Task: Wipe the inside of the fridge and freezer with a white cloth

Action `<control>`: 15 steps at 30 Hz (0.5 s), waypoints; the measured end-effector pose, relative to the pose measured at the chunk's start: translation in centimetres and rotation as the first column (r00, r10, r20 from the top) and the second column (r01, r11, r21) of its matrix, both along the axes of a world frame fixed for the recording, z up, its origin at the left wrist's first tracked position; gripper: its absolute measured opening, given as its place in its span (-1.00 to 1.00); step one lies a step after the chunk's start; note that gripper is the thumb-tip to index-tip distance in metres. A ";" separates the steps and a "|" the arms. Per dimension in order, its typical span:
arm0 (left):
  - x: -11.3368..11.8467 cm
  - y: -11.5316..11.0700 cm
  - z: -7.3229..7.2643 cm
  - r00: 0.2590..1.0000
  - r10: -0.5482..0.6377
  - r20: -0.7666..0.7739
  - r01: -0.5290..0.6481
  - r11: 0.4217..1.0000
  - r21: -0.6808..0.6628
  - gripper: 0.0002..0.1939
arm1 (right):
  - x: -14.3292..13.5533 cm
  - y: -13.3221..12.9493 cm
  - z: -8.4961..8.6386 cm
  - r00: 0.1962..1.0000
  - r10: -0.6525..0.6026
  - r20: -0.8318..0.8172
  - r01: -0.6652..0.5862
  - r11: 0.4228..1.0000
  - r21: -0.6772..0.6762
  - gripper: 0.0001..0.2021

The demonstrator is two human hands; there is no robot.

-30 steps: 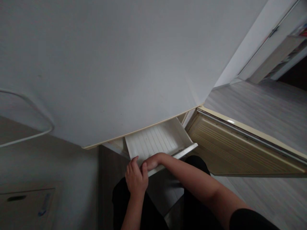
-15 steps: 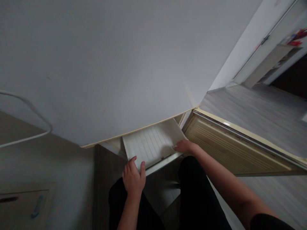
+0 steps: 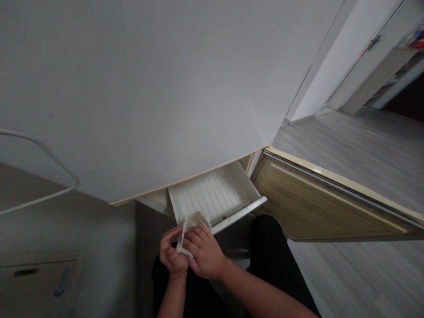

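Both hands on a white wipe at the drawer's front left corner

Left hand (image 3: 174,254) and right hand (image 3: 205,254) close together, both on a crumpled white wipe (image 3: 196,219); cloth or paper, can't tell. Right hand grasps it, fingers bent over its near side. Left hand curled at the wipe's left edge, also gripping; fingertips partly hidden, so exact pinch can't be told. Hands touch or nearly touch at the thumbs.

Wipe sits at the front left corner of a white drawer (image 3: 215,192), covering that corner and the left end of the front edge. Whether it touches the drawer can't be told. Drawer is pulled out; grooved bottom, grooves running front to back. Small dark spot on the inner side of the front edge, around its middle. Right front corner in plain view.

Drawer comes out from under the cream lower edge of a big pale panel (image 3: 185,88). Yellowish door (image 3: 324,207) with ribbed inner face swung open, just beside the drawer's right edge. Black-clad knee (image 3: 268,243) near the drawer's front edge, right half. White cable (image 3: 59,163) bends across the panel's left side. Grey wood-look floor (image 3: 344,132) beyond the door.
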State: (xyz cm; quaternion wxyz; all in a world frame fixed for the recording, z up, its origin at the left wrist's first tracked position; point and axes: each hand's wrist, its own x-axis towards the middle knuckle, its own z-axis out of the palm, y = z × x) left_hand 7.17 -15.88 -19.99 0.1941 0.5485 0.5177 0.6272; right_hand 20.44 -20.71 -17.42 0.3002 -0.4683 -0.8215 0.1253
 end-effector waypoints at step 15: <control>-3.1 0.4 -0.1 0.812 0.330 0.481 -0.178 0.926 -0.334 -0.33 | -2.1 1.1 1.0 0.971 0.164 0.176 -0.178 0.982 0.068 -0.63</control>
